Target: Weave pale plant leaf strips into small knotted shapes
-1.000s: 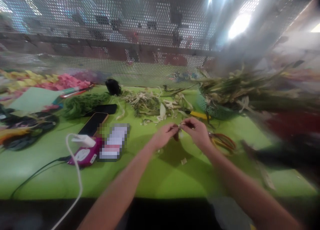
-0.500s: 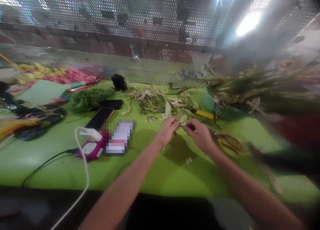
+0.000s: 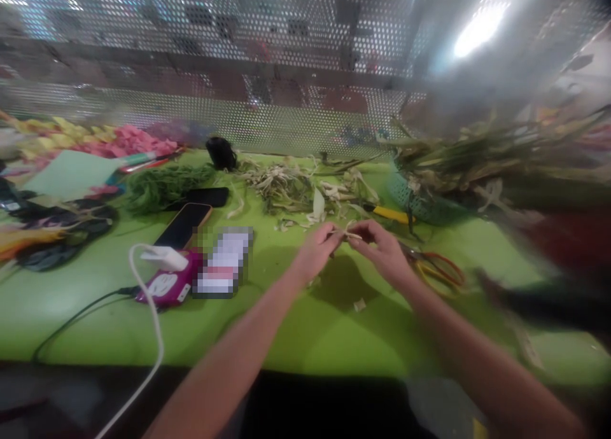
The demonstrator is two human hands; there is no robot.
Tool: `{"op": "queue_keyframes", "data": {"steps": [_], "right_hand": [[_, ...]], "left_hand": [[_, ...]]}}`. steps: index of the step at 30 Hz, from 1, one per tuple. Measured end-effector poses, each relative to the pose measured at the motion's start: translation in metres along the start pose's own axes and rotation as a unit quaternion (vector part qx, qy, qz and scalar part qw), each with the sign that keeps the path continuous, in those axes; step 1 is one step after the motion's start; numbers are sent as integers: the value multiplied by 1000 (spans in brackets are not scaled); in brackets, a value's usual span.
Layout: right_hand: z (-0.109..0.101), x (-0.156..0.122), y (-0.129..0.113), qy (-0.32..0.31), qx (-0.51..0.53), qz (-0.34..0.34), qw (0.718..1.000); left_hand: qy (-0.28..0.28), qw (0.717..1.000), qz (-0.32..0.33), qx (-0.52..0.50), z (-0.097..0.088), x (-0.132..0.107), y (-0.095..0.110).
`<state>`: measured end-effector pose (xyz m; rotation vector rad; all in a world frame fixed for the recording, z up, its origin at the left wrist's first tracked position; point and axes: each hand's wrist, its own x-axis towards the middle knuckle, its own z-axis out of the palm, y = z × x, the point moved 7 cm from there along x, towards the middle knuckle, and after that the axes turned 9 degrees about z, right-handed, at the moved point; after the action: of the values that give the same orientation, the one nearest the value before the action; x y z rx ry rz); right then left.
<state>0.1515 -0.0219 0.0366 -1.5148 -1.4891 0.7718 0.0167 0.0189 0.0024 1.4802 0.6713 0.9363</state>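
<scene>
Above the green table (image 3: 296, 337) my left hand (image 3: 319, 247) and my right hand (image 3: 379, 245) are close together, fingers closed on one small piece. Between them shows a pale strip of dried plant leaf (image 3: 351, 234), thin and light. Its ends are hidden in my fingers. Just beyond my hands lies a pile of dried pale leaves and stalks (image 3: 281, 184), with an upright whitish leaf (image 3: 317, 205) at its front. A small pale scrap (image 3: 359, 305) rests on the table below my hands. Scissors with orange and yellow handles (image 3: 439, 273) lie beside my right wrist.
A yellow-handled tool (image 3: 391, 214) lies beyond my right hand. At the right, a green basket (image 3: 405, 197) bears long dry stalks. Phones (image 3: 184, 226), a purple box (image 3: 167, 286) with a white cable (image 3: 157, 331) and green fibre (image 3: 162, 188) occupy the left.
My right hand's fingers have closed in on the pale strip, which now lies flatter between both hands. The view has shifted slightly.
</scene>
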Motion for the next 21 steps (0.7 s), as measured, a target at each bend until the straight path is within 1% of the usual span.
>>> {"op": "queue_keyframes", "data": {"steps": [3,6,9,12,15,18,21], "right_hand": [[-3,0,1,17,64,26,997],[-3,0,6,19,122,51,991],[-2,2,12,22,152,70,986],[-2,4,15,27,172,83,981],[-2,5,17,32,181,86,979],[-2,6,19,34,196,92,976],[1,7,19,7,195,110,975]], "left_hand": [[-32,998,8,44,6,-1,1],[-59,996,11,70,10,-2,0],[-76,994,16,78,11,-3,0],[-92,993,37,68,13,-1,3],[-96,992,56,52,14,0,5],[-89,993,55,52,13,2,2],[-82,993,51,65,11,2,-2]]}}
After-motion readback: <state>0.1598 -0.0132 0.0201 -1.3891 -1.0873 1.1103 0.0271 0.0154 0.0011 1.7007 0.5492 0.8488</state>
